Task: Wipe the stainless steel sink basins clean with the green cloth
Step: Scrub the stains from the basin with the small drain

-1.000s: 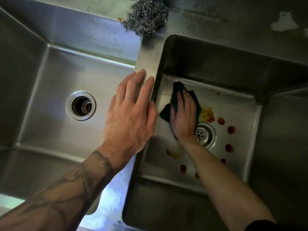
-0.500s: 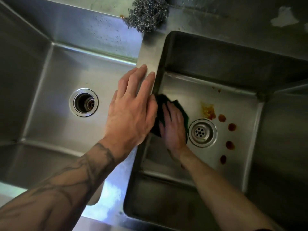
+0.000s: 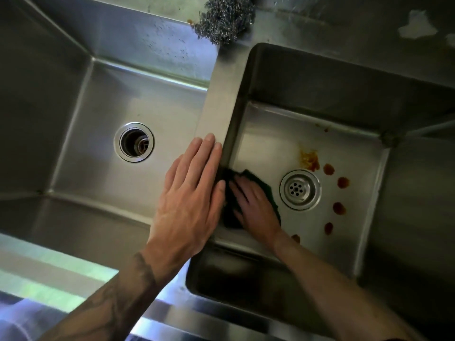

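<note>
Two stainless steel basins lie side by side. The right basin has brown and orange stains around its drain. My right hand presses the dark green cloth flat on the floor of that basin, left of the drain and against the left wall. My left hand rests flat, fingers together, on the divider between the basins and holds nothing. The left basin looks free of stains, with an open drain.
A steel wool scourer sits on the back ledge above the divider. A pale patch marks the ledge at the far right. The front rim of the sink runs along the bottom left.
My right hand has dragged the cloth from the back of the right basin toward the front and left. The stains near the front left are gone. My left hand stays on the divider.
</note>
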The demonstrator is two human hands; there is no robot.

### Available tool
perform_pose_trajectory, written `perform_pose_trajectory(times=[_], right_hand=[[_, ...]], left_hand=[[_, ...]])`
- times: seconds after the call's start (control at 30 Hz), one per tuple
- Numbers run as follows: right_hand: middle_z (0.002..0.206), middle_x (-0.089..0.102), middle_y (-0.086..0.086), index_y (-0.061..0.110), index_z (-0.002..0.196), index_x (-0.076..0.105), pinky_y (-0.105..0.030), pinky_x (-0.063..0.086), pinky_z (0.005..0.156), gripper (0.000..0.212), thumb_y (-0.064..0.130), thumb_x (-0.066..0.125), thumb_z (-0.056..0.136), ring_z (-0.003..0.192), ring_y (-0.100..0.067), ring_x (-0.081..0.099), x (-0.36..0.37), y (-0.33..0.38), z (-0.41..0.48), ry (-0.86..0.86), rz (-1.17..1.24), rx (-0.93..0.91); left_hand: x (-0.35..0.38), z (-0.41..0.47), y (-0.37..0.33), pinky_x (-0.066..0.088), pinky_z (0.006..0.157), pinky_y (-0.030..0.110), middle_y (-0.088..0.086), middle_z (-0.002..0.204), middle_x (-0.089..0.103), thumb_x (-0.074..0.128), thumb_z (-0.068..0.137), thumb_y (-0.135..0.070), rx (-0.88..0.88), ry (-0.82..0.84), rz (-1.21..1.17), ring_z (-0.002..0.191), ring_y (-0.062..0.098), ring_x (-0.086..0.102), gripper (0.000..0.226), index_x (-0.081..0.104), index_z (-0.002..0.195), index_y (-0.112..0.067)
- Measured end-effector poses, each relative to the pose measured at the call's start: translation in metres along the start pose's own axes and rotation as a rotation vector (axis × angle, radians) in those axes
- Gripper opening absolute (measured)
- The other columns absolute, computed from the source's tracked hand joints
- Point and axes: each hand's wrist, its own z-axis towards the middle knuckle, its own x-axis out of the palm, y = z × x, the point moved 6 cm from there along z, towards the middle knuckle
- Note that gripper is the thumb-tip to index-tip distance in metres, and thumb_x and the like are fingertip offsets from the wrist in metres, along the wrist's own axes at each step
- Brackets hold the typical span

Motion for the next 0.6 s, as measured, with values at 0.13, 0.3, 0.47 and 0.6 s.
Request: perform_pose_trajectory(times=[0.13,0.3,0.47,0.6], right_hand=[[0.159,0.044,-0.017,0.006,0.154,0.045,-0.045,0.028,0.126,0.076,0.018,0.078,0.087,0.145,-0.034,0.043,-0.012,-0.035,0.014,-0.030,-0.034,-0.005],[0.161,0.039,-0.017,0.006,0.156,0.042,-0.048,0.028,0.126,0.061,0.027,0.061,0.102,0.149,-0.033,0.036,-0.021,-0.037,0.062,-0.246,-0.016,0.346],[0.164,0.036,-0.016,0.009,0.159,0.038,-0.052,0.032,0.123,0.076,0.028,0.069,0.092,0.151,-0.035,0.036,0.017,0.012,-0.021,0.088,0.021,-0.143],[0.162,0.040,-0.015,0.009,0.157,0.042,-0.045,0.031,0.123,0.072,0.023,0.071,0.092,0.148,-0.033,0.040,-0.004,-0.020,-0.008,0.130,-0.013,-0.281]], left_hand=[[0.000,0.001,0.000,0.036,0.124,0.054,0.011,0.173,0.030,0.044,0.110,-0.022,0.005,-0.016,0.009,0.162,0.027,0.024,0.056,0.037,0.163,-0.004],[0.003,0.000,0.001,0.034,0.126,0.053,0.010,0.174,0.026,0.044,0.110,-0.020,0.007,0.019,0.011,0.164,0.027,0.019,0.058,0.033,0.164,-0.004],[0.002,-0.001,0.001,0.034,0.127,0.048,0.009,0.175,0.024,0.038,0.111,-0.022,-0.005,0.019,0.024,0.164,0.025,0.017,0.057,0.031,0.165,-0.005],[0.003,0.001,0.001,0.033,0.128,0.045,0.010,0.175,0.025,0.036,0.112,-0.020,0.022,0.014,0.007,0.164,0.026,0.018,0.056,0.031,0.165,-0.004]])
